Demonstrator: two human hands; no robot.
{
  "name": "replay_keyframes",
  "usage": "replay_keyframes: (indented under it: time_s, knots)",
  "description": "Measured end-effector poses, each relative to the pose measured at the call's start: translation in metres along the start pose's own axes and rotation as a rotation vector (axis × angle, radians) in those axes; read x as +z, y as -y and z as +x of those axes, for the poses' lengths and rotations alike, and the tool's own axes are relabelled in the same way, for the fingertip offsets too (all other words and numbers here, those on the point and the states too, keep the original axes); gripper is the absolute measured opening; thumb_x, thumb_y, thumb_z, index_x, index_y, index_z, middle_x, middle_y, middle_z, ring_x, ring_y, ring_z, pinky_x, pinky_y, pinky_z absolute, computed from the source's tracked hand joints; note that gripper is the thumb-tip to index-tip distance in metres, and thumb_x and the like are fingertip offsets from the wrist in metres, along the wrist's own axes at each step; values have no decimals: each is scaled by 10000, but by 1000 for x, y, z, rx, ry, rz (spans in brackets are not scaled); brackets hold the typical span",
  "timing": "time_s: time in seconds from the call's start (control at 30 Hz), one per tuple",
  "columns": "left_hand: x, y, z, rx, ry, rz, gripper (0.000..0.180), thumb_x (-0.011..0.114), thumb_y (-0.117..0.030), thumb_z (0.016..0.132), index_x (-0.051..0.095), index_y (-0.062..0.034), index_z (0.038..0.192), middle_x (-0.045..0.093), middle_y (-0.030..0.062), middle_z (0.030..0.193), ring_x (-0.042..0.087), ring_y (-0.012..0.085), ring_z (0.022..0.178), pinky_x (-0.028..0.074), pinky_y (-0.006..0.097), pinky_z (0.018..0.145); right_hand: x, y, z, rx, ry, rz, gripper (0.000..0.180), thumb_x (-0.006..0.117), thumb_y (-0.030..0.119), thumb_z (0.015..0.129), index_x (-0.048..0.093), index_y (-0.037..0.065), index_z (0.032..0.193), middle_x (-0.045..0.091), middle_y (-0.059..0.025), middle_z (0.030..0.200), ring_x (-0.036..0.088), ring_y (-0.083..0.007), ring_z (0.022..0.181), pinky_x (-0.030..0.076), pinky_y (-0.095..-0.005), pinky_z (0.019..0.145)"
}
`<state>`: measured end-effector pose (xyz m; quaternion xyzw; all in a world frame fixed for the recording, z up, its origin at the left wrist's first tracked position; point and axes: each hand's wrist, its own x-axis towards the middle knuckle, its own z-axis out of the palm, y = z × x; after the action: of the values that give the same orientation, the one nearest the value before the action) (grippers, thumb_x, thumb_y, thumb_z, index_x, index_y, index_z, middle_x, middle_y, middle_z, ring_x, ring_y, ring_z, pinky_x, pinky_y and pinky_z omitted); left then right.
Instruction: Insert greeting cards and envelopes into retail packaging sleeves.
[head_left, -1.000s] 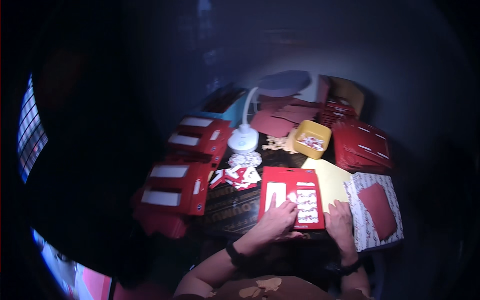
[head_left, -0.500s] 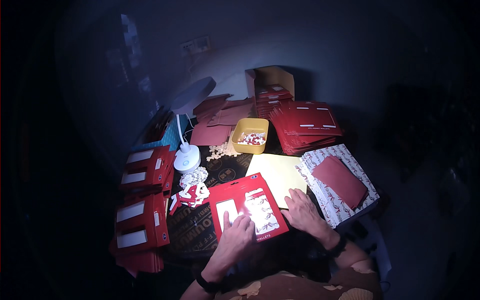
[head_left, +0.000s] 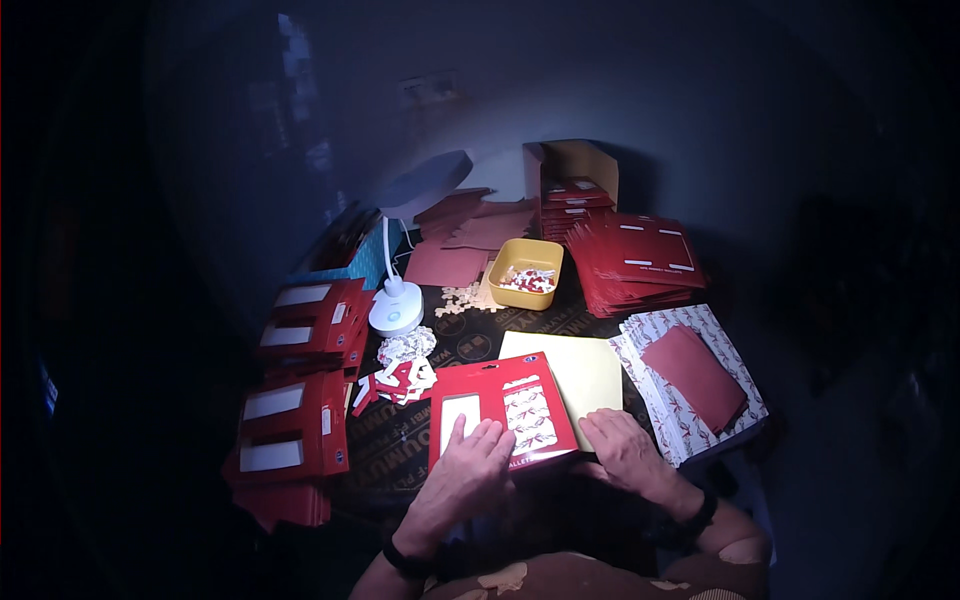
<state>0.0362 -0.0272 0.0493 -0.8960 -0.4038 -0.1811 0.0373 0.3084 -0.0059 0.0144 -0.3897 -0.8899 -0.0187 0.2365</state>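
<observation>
A flat red card package point(head_left: 559, 425) with two cut-out windows lies before me; patterned paper shows through its right window and white through its left. My left hand point(head_left: 468, 468) rests on the package's front over the lower left window, its fingers laid out on the surface. A pale yellow sheet point(head_left: 585, 365) extends from beneath the package on the right. My right hand point(head_left: 634, 455) has its fingers curled over the near edge of that sheet, close to the package's lower right corner. Its thumb is partly hidden under the edge.
Red window packages point(head_left: 290, 405) are stacked at left, near a white desk lamp point(head_left: 397, 308) and small red-and-white paper pieces point(head_left: 402, 382). A yellow bin point(head_left: 526, 297) holds small bits. Red packages point(head_left: 640, 250) are piled behind; patterned sheets point(head_left: 690, 425) bearing a red envelope point(head_left: 694, 378) lie right.
The view has shifted a little. The pale yellow sheet has slid left and nearer under the package, and my right hand has come down to its near edge. My left hand stays on the package.
</observation>
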Motion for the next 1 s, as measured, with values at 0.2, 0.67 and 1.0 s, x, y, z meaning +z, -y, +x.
replay_keyframes:
  time_s: [0.2,0.67,1.0]
  knots:
    - [-13,1,10,-40,-46,-34,606,750,-100,658,531,39,1206,607,227,1215,576,357,1188,334,582,1090,13,1,-10,-101,-126,-44,250,677,104,729,614,-5,945,563,-117,919,582,-269,902,481,-366,836]
    - [-7,6,18,-50,-110,-72,456,636,-108,726,590,64,1146,638,265,1127,599,360,1132,363,532,1062,-151,15,-7,-323,13,44,190,598,88,803,671,45,973,691,-86,973,660,-231,910,504,-345,804]
    - [36,-9,20,-55,-135,118,328,577,-119,816,607,55,1092,632,238,1117,605,359,1103,419,550,1012,-238,-57,18,454,-320,226,215,590,179,910,672,-20,902,673,-90,763,646,-146,715,493,-321,685]
